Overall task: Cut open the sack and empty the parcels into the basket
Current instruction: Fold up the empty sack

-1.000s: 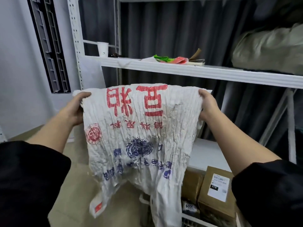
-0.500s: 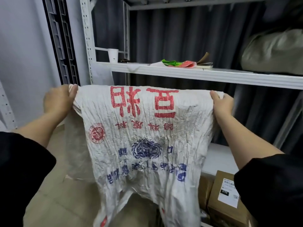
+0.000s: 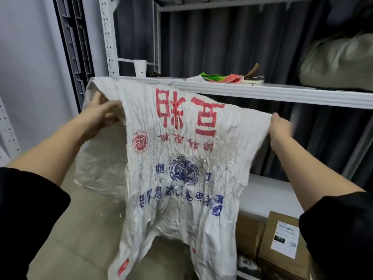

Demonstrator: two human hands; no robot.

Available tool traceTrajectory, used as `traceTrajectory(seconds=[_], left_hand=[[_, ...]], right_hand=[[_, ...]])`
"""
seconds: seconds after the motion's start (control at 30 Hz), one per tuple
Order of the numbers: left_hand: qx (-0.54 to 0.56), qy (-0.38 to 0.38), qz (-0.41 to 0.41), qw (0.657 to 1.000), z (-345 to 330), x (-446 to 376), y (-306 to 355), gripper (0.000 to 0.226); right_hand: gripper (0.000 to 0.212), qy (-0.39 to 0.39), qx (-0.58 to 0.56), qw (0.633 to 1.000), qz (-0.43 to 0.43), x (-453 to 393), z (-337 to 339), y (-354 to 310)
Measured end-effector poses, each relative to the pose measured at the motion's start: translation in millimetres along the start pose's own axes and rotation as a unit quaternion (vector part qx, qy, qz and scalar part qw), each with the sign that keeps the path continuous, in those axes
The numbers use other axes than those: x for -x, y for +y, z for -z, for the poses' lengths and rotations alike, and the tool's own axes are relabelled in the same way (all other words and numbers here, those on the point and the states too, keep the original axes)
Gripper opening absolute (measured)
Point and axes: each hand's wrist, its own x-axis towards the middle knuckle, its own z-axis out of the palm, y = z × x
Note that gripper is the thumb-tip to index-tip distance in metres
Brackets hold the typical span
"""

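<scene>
Held up across the centre of the frame: white woven sack (image 3: 177,158), stretched between 2 hands, hanging limp and flat, apparently upside down with its printing inverted. At left of centre, left hand (image 3: 101,116) with fingers curled into the upper left corner of the sack, gripping a bunched fold just below the topmost edge. At right of centre, right hand (image 3: 279,128) clenched on the upper right corner, set lower than the left, so the top edge slopes down to the right. Heavily creased fabric; large red characters near the top, a round red stamp at left, a blue emblem and blue lettering in the middle, 2 small red tags near the ragged bottom. A second, plainer layer of the sack showing behind at left. Lower end split into 2 hanging flaps with a gap between. Just behind the top edge, a white shelf (image 3: 282,93) bearing a paper cup (image 3: 139,68) and colourful papers (image 3: 222,77). At lower right, brown cardboard parcels (image 3: 280,243), 1 with a white label, close beside the sack's hanging end. Open tan floor (image 3: 84,229) at lower left, grey wall at upper left
</scene>
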Motion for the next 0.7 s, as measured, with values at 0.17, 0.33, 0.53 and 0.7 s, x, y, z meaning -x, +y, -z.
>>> traceTrajectory(seconds=[0.17, 0.33, 0.53, 0.7], left_hand=[[-0.149, -0.042, 0.001, 0.988, -23, 2, -9, 0.072], [-0.074, 0.023, 0.044, 0.996, -25, -2, -19, 0.070], [-0.170, 0.123, 0.045, 0.977, -29, -1, -29, 0.120], [-0.124, 0.241, 0.080, 0.959, -27, -29, -54, 0.145]], right_hand=[[0.086, -0.228, 0.054, 0.963, 0.136, 5, -18, 15], [0.085, -0.228, -0.006, 0.966, 0.124, 19, -31, 15], [0.059, -0.228, -0.217, 0.949, 0.007, 29, -49, 5], [0.061, -0.312, -0.311, 0.898, -0.018, 51, -73, -11]])
